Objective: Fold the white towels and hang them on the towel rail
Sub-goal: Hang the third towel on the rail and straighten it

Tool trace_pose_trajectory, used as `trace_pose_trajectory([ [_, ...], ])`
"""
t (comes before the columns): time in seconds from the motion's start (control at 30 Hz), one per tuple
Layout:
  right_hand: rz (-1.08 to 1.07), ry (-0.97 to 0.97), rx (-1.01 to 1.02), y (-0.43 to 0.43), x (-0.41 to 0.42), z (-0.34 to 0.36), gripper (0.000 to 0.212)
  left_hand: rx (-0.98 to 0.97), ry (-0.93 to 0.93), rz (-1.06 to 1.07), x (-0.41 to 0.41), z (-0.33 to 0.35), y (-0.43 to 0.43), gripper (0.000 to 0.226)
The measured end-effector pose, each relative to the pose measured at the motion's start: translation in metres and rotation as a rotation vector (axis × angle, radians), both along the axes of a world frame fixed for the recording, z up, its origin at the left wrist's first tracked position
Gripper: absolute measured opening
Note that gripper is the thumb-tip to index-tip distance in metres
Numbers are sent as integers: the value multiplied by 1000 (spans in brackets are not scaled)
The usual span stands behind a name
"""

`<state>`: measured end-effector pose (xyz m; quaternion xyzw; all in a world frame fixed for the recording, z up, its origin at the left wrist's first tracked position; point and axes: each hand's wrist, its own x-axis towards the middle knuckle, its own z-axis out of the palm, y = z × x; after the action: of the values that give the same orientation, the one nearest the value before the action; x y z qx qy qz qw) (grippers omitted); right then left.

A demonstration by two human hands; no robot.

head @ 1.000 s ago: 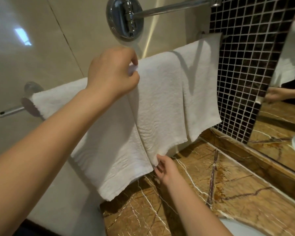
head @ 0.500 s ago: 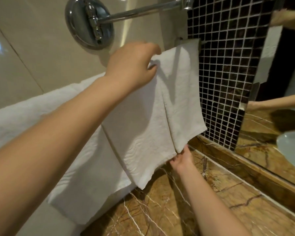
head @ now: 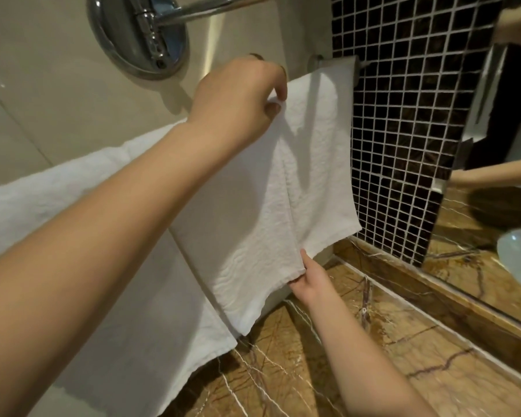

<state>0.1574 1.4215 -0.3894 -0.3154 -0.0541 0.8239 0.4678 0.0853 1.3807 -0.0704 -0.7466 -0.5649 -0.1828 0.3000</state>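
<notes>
Left hand [head: 238, 97] pinches towel [head: 253, 230] top edge by rail [head: 360, 63], top centre. Right hand [head: 309, 281] pinches its bottom edge, lower centre.

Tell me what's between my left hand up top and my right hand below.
Only the white textured towel, hanging from the chrome rail: the left hand pinches its top edge, the right hand pinches its bottom hem. The head view shows this.
</notes>
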Motion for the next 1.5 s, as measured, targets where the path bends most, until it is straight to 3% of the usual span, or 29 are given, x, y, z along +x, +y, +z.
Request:
trace_pose_trajectory([
  [0.23,-23,-50,-16,-3,-2,0,32,60,18,1,0,-6,2,24],
  [0.53,-178,-305,-94,2,-6,10,17,79,16,53,5,-10,-4,29],
  [0.7,-206,-409,-108,5,-13,13,47,81,12,34,4,-10,-6,29],
  [0.83,-158,-479,-34,2,-6,19,30,81,15,26,3,-12,-9,30],
  [0.93,-92,-649,36,-5,5,23,29,73,19,21,1,-12,-11,31],
  [1.0,-108,-875,96,-9,17,32,34,69,24,17,0,-12,-13,31],
  [1.07,-171,-1156,268,-13,32,50,40,70,12,28,0,-12,-19,31],
  [1.17,-391,-1455,724,-19,53,99,44,101,-20,88,-4,-12,-30,29],
  [1.33,-693,-1713,1496,-11,58,200,41,207,-57,172,-10,-18,-47,23],
  [1.5,-670,-1890,1874,-2,44,245,43,313,-72,151,-7,-29,-51,13],
])
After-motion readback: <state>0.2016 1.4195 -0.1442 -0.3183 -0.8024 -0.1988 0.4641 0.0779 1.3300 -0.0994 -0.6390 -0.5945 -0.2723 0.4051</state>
